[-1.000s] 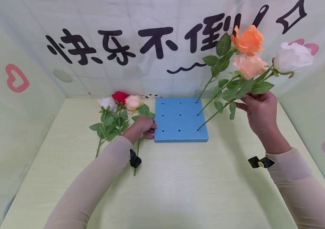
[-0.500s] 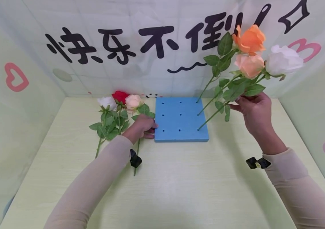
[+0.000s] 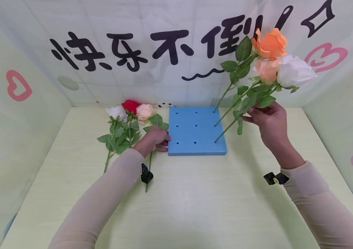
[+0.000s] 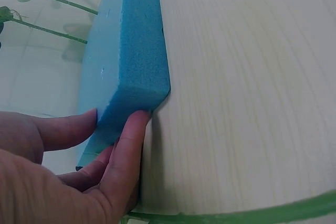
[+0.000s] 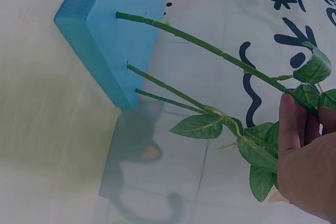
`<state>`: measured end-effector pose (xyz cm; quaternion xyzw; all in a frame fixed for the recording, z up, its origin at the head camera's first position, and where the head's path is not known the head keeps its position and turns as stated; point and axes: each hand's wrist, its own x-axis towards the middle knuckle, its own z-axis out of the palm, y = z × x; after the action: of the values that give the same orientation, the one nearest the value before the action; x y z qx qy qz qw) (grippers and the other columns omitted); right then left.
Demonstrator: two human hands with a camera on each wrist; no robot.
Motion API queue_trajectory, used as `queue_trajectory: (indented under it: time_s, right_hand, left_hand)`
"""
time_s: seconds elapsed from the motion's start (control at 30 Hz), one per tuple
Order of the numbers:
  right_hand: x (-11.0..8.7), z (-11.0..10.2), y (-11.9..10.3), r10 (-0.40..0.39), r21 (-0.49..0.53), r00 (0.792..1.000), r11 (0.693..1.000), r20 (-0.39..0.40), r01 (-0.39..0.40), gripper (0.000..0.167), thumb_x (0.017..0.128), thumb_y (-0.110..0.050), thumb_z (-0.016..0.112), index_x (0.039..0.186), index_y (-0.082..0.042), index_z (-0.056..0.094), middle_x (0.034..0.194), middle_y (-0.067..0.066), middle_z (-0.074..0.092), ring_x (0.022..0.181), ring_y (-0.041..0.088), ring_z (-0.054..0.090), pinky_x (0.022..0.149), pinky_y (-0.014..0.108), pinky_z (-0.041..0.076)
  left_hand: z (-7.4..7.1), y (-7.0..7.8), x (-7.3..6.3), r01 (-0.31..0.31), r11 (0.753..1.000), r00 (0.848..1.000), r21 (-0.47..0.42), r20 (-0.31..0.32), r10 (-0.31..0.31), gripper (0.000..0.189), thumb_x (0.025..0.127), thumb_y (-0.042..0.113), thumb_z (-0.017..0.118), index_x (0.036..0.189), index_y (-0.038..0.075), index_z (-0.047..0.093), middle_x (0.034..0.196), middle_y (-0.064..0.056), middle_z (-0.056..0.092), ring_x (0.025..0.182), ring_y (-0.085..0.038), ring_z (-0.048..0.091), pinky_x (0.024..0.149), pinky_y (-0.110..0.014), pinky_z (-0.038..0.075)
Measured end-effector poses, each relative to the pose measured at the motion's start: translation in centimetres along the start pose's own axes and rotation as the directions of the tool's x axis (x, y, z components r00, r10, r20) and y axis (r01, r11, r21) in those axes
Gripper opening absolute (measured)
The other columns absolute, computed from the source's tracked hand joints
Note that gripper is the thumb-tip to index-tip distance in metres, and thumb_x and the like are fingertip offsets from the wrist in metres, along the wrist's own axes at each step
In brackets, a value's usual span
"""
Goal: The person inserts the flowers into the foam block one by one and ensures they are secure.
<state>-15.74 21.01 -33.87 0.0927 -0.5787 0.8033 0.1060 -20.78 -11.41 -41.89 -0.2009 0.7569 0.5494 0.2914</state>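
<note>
The blue foam board lies on the table, with small holes in rows. My left hand grips its left edge, thumb on the top face and fingers against the side, as the left wrist view shows. My right hand pinches the stem of a white rose; its lower end stands in the board's front right hole, and the flower leans right. Behind it, an orange rose and a peach rose lean from the other right-hand holes. The white bloom partly covers the peach one.
Left of the board lie a white rose, a red rose and a pale pink rose. The left forearm crosses over their stems. A printed cloth wall rises right behind the board.
My right hand has moved left, bringing the white rose's bloom closer to the peach one and its stem more upright. The left hand stays at the board's edge.
</note>
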Motion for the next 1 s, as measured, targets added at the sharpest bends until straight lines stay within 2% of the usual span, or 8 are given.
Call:
queue_trajectory:
  time_s: [0.27,0.77,1.0]
  right_hand:
    - [0.0,-0.1,0.1,0.005,-0.031,1.000,1.000,0.012,-0.004,0.024,0.088,0.014,0.057,0.112,0.012,0.059,0.093,0.010,0.071,0.084,0.020,0.072,0.073,0.036,0.061]
    - [-0.3,-0.7,-0.2,0.020,-0.069,1.000,0.997,-0.008,-0.020,0.027,0.089,0.011,0.058,0.116,0.012,0.058,0.092,0.009,0.070,0.083,0.019,0.071,0.075,0.034,0.061]
    - [-0.3,-1.2,-0.1,0.023,-0.097,1.000,0.995,-0.007,-0.024,0.027,0.089,0.011,0.058,0.116,0.010,0.060,0.094,0.009,0.071,0.083,0.018,0.070,0.074,0.033,0.061]
  left_hand:
    - [0.0,0.0,-0.1,-0.007,1.000,1.000,0.005,-0.001,0.007,0.028,0.093,0.003,0.062,0.121,0.001,0.057,0.088,-0.012,0.054,0.070,-0.021,0.057,0.068,-0.036,0.061]
    - [0.1,-0.4,-0.2,-0.039,0.999,0.999,0.038,0.014,0.038,0.036,0.095,0.005,0.061,0.130,0.002,0.054,0.094,-0.014,0.055,0.077,-0.022,0.057,0.069,-0.034,0.061]
    - [-0.6,-0.5,-0.4,-0.078,0.993,0.996,0.088,0.044,0.075,0.041,0.094,0.008,0.062,0.133,0.003,0.052,0.095,-0.012,0.059,0.078,-0.021,0.060,0.074,-0.033,0.059]
